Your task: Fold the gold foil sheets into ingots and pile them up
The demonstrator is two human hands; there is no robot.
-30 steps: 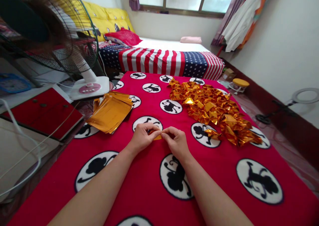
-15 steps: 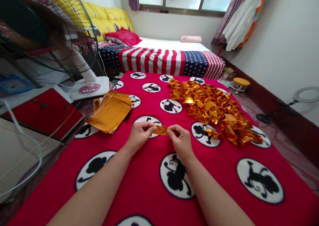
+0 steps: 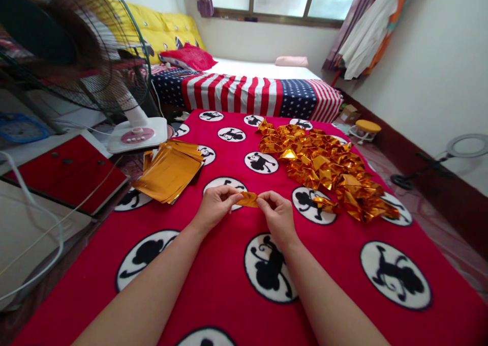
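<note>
A small folded piece of gold foil paper (image 3: pixel 249 199) is stretched between my two hands, just above the red cloth (image 3: pixel 232 254) with its monkey figures in white circles. My left hand (image 3: pixel 217 206) pinches its left end between thumb and fingers. At the right end, my right hand (image 3: pixel 276 211) pinches it the same way. To the left lies a stack of flat gold foil sheets (image 3: pixel 170 170). On the right spreads a heap of folded gold foil pieces (image 3: pixel 316 157), shiny and crumpled-looking, with one piece (image 3: pixel 325 204) lying a little apart on its near left side.
A running fan (image 3: pixel 135 132) stands at the left beside a red-topped cabinet (image 3: pixel 64 175) with a white cable (image 3: pixel 57 224). Beyond the cloth is a bed with a flag-patterned cover (image 3: pixel 244 91). A yellow stool (image 3: pixel 368 126) and a ring-light stand (image 3: pixel 438 160) are on the right.
Both hands keep their pinch on the gold foil paper. The foil and right hand have shifted very slightly to the right, and the fan blades have turned.
</note>
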